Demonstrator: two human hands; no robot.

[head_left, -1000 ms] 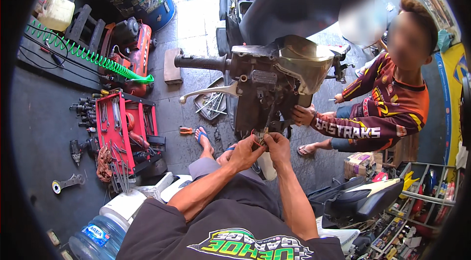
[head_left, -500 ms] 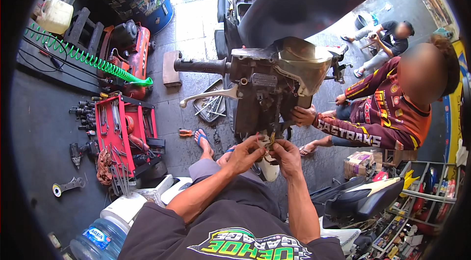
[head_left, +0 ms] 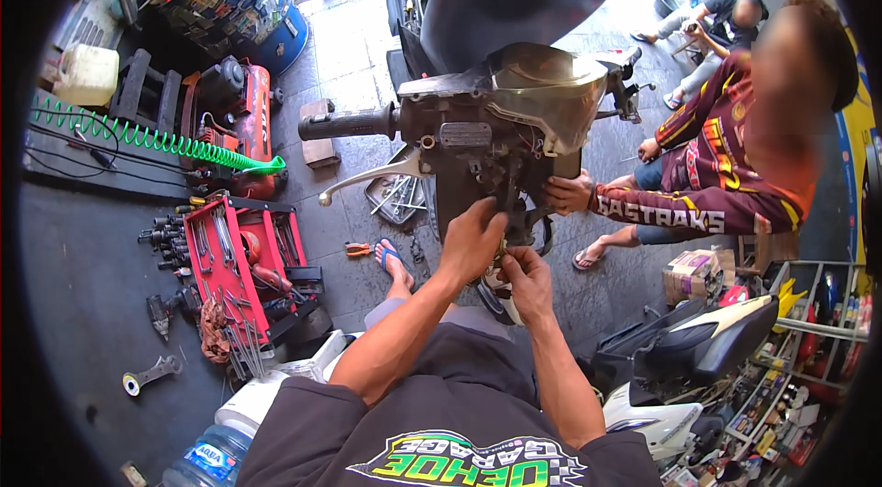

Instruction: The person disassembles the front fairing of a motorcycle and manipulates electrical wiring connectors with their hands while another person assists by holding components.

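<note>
Left hand (head_left: 471, 239), palm down with fingers curled, pressed in a closed grip on the lower edge of the scooter handlebar assembly (head_left: 487, 138), whose cover is off and whose wiring is exposed; what the fingers pinch is hidden by the hand itself. Right hand (head_left: 525, 274), just beside and slightly below the left, fingers bunched in a closed grip on a small part at the underside of the same assembly; the part is too small to identify. Both forearms rise from the lower edge of the view and converge at the wrists, elbows bent, the left forearm angled up and to the right. The assembly stands upright directly ahead of the person, with its black handgrip (head_left: 344, 124) and silver brake lever (head_left: 372, 182) projecting to the left. A second person's hand (head_left: 568, 195) steadies the right side of the assembly. On the floor to the left lie a red tool tray (head_left: 234, 262) and a green coiled hose (head_left: 156, 140).
</note>
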